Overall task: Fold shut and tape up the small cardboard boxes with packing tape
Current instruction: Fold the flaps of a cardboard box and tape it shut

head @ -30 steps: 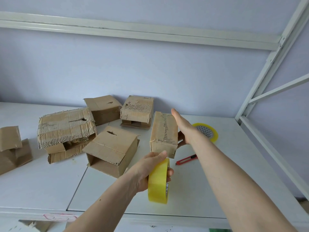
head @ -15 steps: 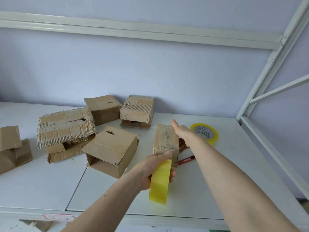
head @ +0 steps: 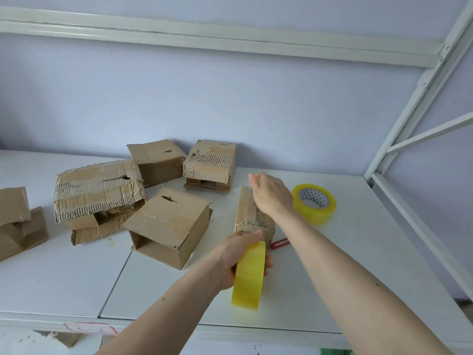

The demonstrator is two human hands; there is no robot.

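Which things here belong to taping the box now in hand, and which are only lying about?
In use:
narrow box under the right hand
tape roll gripped by the left hand

Lying about:
second tape roll
red cutter
open box
torn box

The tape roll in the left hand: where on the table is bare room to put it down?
Bare table lies right of the right arm, below the second tape roll. Another free patch sits at front left, before the open box. The back, among the boxes, is crowded. The red cutter lies beside the narrow box.
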